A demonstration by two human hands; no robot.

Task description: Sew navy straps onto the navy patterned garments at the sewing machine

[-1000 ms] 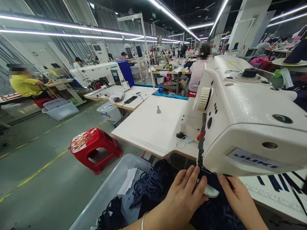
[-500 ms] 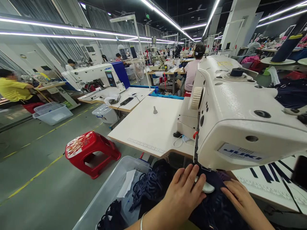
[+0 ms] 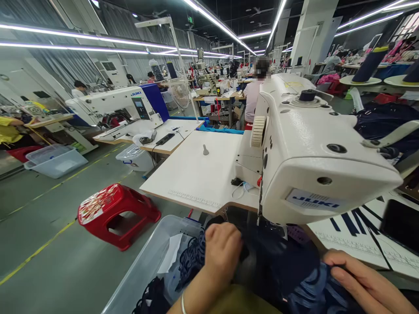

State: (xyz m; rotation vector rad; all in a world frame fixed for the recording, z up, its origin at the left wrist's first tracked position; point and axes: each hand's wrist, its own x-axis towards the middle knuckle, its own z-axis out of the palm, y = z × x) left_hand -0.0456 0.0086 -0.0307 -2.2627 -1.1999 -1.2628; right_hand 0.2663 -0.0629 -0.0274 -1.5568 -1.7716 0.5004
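Navy fabric (image 3: 278, 257) stretches between my hands in front of the sewing machine (image 3: 327, 144), partly smeared by motion. My left hand (image 3: 222, 248) is closed at its left edge, above a clear plastic bin (image 3: 140, 266). On the right, my right hand (image 3: 363, 272) pinches the fabric between thumb and fingers, where lighter blue folds bunch up. The machine's needle area, just beyond the fabric, is mostly hidden. Inside the bin lie bundles of navy cord or strips (image 3: 193, 257) and a white paper (image 3: 170, 253).
A white worktable (image 3: 193, 170) with a small grey metal piece (image 3: 205, 150) extends ahead. Dark strips (image 3: 353, 222) and a black phone-like object (image 3: 401, 224) lie at right. A red stool (image 3: 118, 213) stands on the floor at left. One person (image 3: 251, 98) sits ahead.
My left hand has left its flat position by the needle, moving left and curling closed. My right hand has shifted right with the fabric, which has come away from the needle area.
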